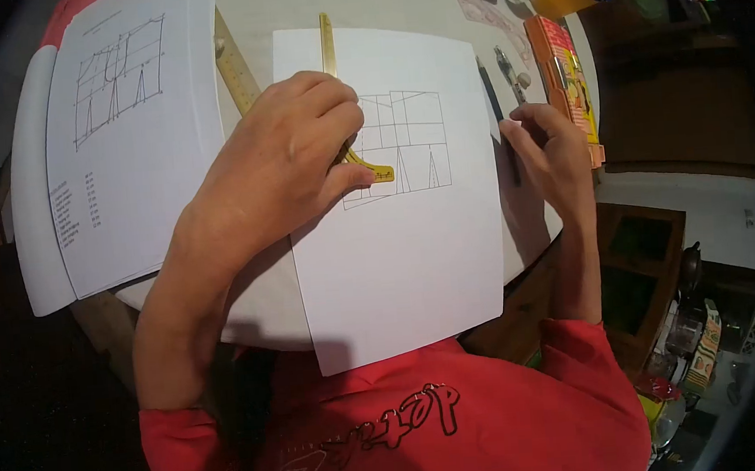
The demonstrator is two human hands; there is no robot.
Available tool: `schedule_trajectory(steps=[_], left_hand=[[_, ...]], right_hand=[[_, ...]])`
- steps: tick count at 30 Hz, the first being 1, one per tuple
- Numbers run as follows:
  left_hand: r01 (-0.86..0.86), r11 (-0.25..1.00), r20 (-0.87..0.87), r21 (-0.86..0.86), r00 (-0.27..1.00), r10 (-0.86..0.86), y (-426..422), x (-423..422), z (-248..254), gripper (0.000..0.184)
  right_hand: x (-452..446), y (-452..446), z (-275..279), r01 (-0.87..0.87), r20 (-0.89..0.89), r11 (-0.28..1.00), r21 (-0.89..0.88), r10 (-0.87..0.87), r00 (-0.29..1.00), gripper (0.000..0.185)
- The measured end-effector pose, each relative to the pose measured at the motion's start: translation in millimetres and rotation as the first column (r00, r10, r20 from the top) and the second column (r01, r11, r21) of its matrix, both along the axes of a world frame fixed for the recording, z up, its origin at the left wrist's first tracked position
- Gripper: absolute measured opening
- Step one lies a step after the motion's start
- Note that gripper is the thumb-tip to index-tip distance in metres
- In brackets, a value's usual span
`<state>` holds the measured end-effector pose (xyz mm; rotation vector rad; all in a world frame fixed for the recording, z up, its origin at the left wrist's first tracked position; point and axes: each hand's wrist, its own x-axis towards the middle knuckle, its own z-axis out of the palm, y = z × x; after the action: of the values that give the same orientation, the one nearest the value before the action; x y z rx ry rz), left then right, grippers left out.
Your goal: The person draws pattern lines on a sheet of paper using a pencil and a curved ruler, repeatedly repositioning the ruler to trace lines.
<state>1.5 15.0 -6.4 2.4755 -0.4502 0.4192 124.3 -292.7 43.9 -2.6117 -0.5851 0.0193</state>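
Pale tabletop point(432, 15) supporting a ruled paper sheet point(405, 260). Left hand point(301, 140) holds a yellow ruler point(327, 46) against the sheet; right hand point(555, 149), narrowly curled, adjoins a dark pencil point(491, 89), grip indeterminable.

V. dark corners, fisheye distort.

A white sheet point(411, 272) is laid on the tabletop point(432, 8), its near end pushed out over the tabletop's near edge. On its far half a drawing point(419, 135) is ruled in thin dark lines, with narrow triangles set in its near part. The drawing's left side is partly covered by a yellow ruler point(327, 46), straight at one end and curved at the other, its straight end pointed toward the tabletop's far edge. Between the sheet and the tabletop's right edge, a dark pencil point(490, 88) is placed lengthwise.
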Motion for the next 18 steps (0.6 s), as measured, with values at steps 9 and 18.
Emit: schedule_trajectory(steps=[9, 18], left_hand=[[0.039, 0.981, -0.186, 0.189, 0.983, -0.003, -3, 5, 37, 0.026], [0.056, 0.955, -0.202, 0.292, 0.979, 0.004, -9, 19, 38, 0.026]], right_hand=[[3, 1, -18, 0.065, 0.056, 0.995, 0.072, -0.069, 0.996, 0.016], [5, -44, -20, 0.231, -0.421, 0.474, 0.850, 0.345, 0.839, 0.033]])
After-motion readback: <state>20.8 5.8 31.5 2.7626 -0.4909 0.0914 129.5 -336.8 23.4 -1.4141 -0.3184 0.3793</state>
